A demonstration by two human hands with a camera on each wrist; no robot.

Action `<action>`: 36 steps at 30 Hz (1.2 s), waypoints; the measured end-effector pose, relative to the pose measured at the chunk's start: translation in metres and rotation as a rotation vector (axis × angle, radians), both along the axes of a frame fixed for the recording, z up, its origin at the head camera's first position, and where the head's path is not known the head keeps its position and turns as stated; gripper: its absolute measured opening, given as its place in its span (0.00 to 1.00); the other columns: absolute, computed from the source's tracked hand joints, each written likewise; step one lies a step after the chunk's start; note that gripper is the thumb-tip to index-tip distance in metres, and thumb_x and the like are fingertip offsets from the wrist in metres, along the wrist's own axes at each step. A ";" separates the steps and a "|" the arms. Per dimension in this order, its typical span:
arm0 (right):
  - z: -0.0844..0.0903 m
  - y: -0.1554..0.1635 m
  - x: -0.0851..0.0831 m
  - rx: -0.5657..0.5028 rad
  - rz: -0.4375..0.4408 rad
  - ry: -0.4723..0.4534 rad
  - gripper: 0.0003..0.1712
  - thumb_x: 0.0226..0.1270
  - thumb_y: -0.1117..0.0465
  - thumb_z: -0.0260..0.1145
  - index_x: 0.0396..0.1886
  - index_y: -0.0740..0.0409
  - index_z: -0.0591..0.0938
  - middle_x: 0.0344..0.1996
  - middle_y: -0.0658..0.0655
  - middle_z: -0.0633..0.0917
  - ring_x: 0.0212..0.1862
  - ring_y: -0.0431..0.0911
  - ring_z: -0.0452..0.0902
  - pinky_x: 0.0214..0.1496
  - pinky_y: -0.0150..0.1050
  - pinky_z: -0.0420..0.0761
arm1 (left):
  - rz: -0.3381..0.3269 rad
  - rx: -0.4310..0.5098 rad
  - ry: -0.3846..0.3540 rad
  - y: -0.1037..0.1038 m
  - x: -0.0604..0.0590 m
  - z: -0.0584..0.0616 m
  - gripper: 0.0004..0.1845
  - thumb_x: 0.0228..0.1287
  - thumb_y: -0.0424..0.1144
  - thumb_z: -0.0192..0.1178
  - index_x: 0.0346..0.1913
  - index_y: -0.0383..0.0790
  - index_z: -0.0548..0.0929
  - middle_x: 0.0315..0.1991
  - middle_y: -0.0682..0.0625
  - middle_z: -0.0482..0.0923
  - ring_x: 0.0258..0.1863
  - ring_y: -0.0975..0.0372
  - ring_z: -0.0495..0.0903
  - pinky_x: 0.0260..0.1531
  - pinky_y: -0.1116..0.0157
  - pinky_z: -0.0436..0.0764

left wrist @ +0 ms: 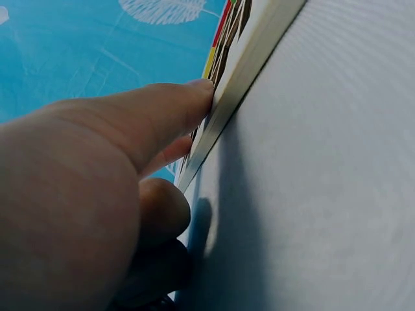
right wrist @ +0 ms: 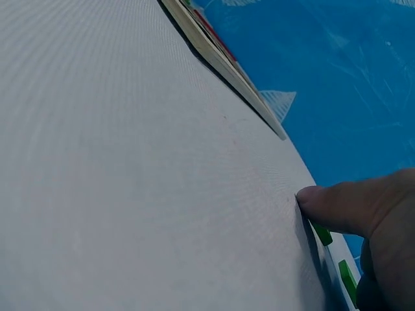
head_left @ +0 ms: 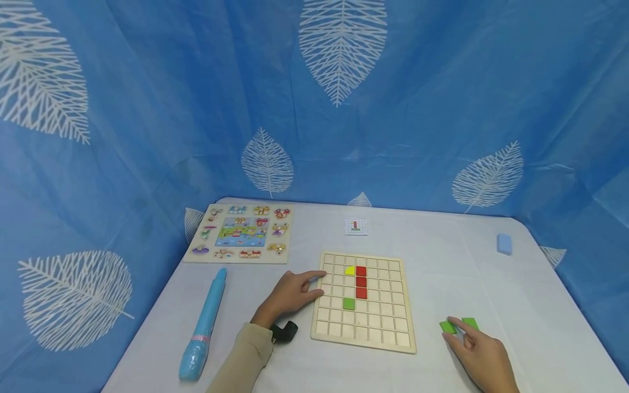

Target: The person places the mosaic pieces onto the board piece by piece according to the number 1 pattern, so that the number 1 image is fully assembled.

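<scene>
Head view, sweeping from the left: a blue pen-shaped toy (head_left: pixel 203 326) lies on the white table (head_left: pixel 491 284) at about 8 o'clock from the wooden grid board (head_left: pixel 363 330), and a picture puzzle board (head_left: pixel 242 233) sits at 11 o'clock, well apart from it. A small black object (head_left: pixel 285 331) lies just beside the left wrist. The left hand (head_left: pixel 291 293) rests at the grid board's 9 o'clock edge, fingers stretched and touching its rim, holding nothing; the left wrist view shows a fingertip (left wrist: pixel 198 97) pressed against the board's edge (left wrist: pixel 240 84).

On the grid, a yellow tile (head_left: pixel 349 269) sits beside the top of a column of three red tiles (head_left: pixel 361 281), with a green tile (head_left: pixel 349 304) at 7 o'clock below them. A small pattern card (head_left: pixel 355 226) lies at 12 o'clock beyond the board.

At 4 o'clock from the board, the right hand (head_left: pixel 479 355) lies with fingers extended onto two loose green tiles (head_left: pixel 458 325), touching them without closing around either. The right wrist view shows one fingertip (right wrist: pixel 311 199) down on the table beside those green tiles (right wrist: pixel 322 234). A light blue block (head_left: pixel 504 243) lies at 2 o'clock, well apart.
</scene>
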State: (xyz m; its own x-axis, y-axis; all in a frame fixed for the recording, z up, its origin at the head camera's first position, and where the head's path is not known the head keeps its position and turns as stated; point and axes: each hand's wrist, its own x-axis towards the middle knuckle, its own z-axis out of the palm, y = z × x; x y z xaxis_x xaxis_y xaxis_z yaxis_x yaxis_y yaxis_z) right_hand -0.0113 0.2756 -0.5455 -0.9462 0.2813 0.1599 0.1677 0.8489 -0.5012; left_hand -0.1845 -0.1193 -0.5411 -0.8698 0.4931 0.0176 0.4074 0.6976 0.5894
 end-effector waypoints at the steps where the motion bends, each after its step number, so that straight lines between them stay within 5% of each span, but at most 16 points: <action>1: -0.001 0.000 0.000 0.002 0.001 0.007 0.22 0.62 0.56 0.76 0.53 0.63 0.87 0.12 0.46 0.66 0.15 0.40 0.56 0.19 0.35 0.60 | 0.001 -0.001 -0.002 0.000 0.000 0.000 0.25 0.69 0.55 0.66 0.67 0.59 0.81 0.16 0.62 0.64 0.16 0.69 0.59 0.29 0.65 0.62; 32: 0.001 -0.002 -0.002 0.093 0.032 0.078 0.24 0.56 0.54 0.81 0.49 0.61 0.88 0.12 0.45 0.62 0.14 0.40 0.52 0.19 0.35 0.56 | -0.015 0.029 0.005 0.000 0.001 0.001 0.24 0.68 0.54 0.66 0.66 0.58 0.82 0.15 0.62 0.62 0.15 0.70 0.58 0.26 0.67 0.61; 36: 0.007 -0.005 -0.008 0.101 0.095 0.164 0.23 0.53 0.56 0.82 0.48 0.58 0.89 0.12 0.43 0.61 0.15 0.37 0.50 0.19 0.34 0.56 | -0.014 0.037 0.004 0.000 0.001 0.000 0.24 0.68 0.53 0.67 0.66 0.57 0.82 0.15 0.62 0.63 0.15 0.70 0.58 0.26 0.67 0.61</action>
